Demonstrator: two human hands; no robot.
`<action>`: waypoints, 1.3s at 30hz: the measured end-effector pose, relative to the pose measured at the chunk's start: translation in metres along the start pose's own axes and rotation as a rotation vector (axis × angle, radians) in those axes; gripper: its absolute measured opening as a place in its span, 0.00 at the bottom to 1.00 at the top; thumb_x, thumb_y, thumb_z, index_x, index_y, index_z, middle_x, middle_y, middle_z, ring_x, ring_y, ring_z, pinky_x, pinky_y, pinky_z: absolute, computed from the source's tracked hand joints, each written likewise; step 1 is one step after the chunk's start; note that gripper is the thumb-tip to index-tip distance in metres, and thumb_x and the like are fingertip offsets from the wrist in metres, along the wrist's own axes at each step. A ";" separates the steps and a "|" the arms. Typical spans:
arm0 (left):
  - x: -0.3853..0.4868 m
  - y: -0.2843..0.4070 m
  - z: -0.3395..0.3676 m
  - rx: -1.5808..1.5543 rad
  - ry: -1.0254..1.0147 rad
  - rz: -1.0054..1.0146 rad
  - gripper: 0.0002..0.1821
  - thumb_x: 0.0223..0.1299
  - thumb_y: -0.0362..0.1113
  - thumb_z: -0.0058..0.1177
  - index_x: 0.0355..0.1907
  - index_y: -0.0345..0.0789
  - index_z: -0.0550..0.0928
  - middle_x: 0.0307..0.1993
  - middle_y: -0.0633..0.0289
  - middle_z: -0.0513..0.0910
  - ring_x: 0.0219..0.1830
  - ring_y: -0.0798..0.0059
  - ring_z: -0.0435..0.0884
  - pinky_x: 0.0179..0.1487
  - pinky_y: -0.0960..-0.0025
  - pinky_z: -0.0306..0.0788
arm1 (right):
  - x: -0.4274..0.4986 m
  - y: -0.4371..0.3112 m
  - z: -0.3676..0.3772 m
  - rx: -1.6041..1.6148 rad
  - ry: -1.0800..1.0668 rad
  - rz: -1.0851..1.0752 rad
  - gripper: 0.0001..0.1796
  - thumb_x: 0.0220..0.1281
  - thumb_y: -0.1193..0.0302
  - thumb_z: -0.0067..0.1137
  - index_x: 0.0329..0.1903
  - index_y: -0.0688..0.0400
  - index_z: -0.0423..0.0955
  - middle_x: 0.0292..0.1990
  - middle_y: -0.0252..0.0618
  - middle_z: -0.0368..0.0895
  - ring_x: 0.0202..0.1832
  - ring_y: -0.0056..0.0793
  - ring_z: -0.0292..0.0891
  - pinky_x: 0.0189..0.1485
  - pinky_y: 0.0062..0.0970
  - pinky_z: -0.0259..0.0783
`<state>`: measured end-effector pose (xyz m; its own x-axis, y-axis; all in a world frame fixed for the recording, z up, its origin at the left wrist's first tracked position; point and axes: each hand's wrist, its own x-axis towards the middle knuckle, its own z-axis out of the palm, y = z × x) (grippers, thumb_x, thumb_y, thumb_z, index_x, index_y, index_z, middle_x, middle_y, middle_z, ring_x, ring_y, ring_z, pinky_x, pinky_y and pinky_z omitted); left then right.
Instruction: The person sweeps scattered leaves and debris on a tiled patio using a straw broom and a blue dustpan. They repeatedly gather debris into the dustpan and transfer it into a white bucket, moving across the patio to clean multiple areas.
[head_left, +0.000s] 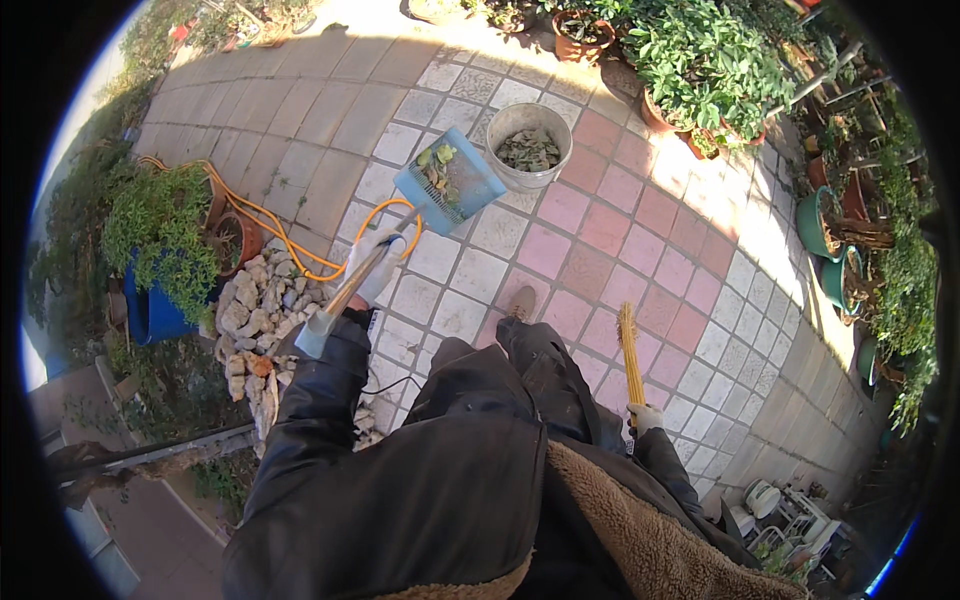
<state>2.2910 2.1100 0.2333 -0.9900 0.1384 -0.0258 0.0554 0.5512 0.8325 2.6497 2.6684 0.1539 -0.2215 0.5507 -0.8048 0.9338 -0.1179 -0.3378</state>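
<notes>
My left hand (375, 264), in a white work glove, grips the handle (355, 289) of a long-handled dustpan. The blue plastic pan (466, 176) is out in front, holding yellow-green leaves (437, 166), dry leaf bits and dust. Just beyond it on the tiles stands a whitish plastic bucket (553, 178) with dry leaves (529, 150) inside. Lower right, my gloved right hand (645, 418) is closed around a yellow straw-like broom (630, 352), whose frayed end points away from me.
An orange hose (279, 229) loops over the paving near the dustpan. Broken stones (262, 304) are heaped at the left beside a blue container (154, 304). Terracotta pots (576, 51) and green pots (840, 277) line the far and right sides. White items stand at lower right.
</notes>
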 end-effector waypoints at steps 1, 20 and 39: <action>0.032 0.017 0.005 0.039 0.005 0.079 0.14 0.66 0.41 0.59 0.42 0.31 0.84 0.29 0.54 0.84 0.32 0.64 0.84 0.39 0.64 0.76 | -0.002 -0.005 -0.001 0.016 0.020 -0.014 0.13 0.57 0.68 0.67 0.37 0.63 0.76 0.21 0.34 0.73 0.16 0.26 0.69 0.15 0.28 0.65; 0.316 0.155 0.250 1.057 -0.888 0.555 0.12 0.60 0.37 0.53 0.38 0.40 0.91 0.37 0.51 0.89 0.42 0.51 0.89 0.43 0.48 0.81 | -0.128 -0.070 0.073 0.662 0.251 0.272 0.11 0.58 0.70 0.65 0.38 0.63 0.77 0.20 0.35 0.72 0.15 0.25 0.68 0.13 0.27 0.63; 0.358 0.292 0.342 1.359 -0.901 0.503 0.16 0.63 0.40 0.53 0.46 0.37 0.90 0.47 0.47 0.88 0.52 0.52 0.87 0.55 0.55 0.79 | -0.148 -0.016 0.127 1.046 0.428 0.462 0.09 0.53 0.71 0.68 0.31 0.64 0.80 0.21 0.37 0.77 0.17 0.28 0.72 0.18 0.31 0.65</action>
<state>1.9971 2.6020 0.2781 -0.4866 0.6287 -0.6066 0.8514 0.4969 -0.1681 2.6319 2.4837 0.2164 0.3658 0.4851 -0.7943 0.1795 -0.8742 -0.4512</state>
